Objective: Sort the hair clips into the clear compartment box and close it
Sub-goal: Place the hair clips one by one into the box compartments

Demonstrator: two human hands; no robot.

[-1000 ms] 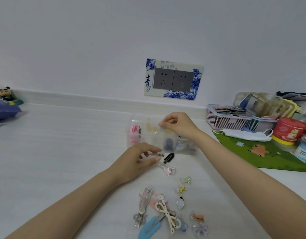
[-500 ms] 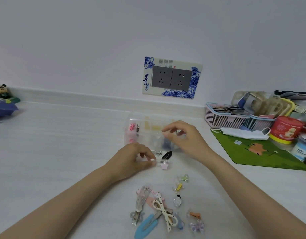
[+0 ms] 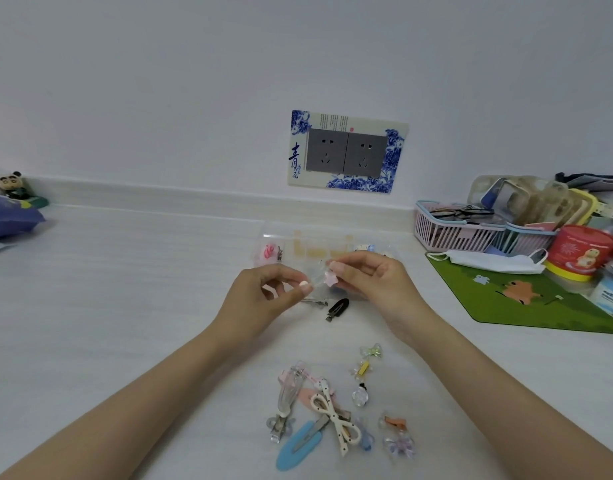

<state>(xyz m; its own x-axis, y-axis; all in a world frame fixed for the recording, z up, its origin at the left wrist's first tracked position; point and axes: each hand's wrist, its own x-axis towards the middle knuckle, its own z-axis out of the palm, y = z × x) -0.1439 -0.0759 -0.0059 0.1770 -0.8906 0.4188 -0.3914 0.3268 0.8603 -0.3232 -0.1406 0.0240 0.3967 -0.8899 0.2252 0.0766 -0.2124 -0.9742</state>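
Note:
Both hands meet just in front of the clear compartment box (image 3: 300, 242), which stands open near the wall with a pink clip in its left cell. My left hand (image 3: 263, 299) and my right hand (image 3: 374, 282) pinch the two ends of a clear clip with a pink star (image 3: 331, 278), lifted off the table. A black clip (image 3: 338, 309) and a silver clip (image 3: 315, 301) lie just below the hands. Several more clips lie nearer me, among them a white bow clip (image 3: 332, 415) and a blue clip (image 3: 298, 445).
At the right stand a pink basket (image 3: 450, 233) with glasses, a red tub (image 3: 580, 252), a face mask (image 3: 495, 261) and a green mat (image 3: 526, 299). A panda figure (image 3: 11, 183) and a blue bag (image 3: 7, 220) sit at the far left. Sockets are on the wall.
My left hand picked the pink star clip up from the table and raised it. My right hand left the box and came down to take the clip's other end.

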